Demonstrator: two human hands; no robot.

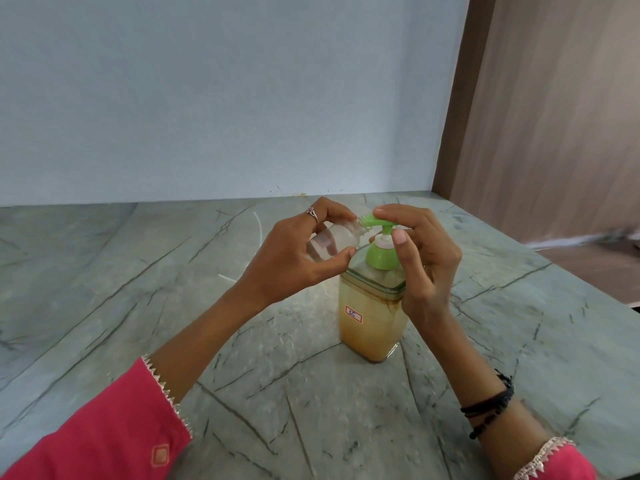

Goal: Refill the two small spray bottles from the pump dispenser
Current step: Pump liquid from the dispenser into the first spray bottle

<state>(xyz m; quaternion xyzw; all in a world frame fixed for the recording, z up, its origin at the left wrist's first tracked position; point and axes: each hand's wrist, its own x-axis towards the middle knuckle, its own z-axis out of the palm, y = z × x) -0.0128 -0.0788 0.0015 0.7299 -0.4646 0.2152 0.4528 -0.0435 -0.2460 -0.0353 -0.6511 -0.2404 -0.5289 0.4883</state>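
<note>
Your left hand grips the small clear plastic spray bottle; keep its neck against the green pump spout while your right hand, fingers curled over the pump, presses slowly.

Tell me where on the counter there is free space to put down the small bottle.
Bare marble counter lies left of the pump dispenser, and in front, between both forearms. It is crowded around the green pump head, where left hand, small bottle and right hand meet.

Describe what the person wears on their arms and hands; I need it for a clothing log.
Both arms have pink sleeves edged with pale zigzag trim; the left sleeve bears a small orange square motif. The left hand wears a silver flower-shaped ring. The right wrist carries black thread bands.
</note>
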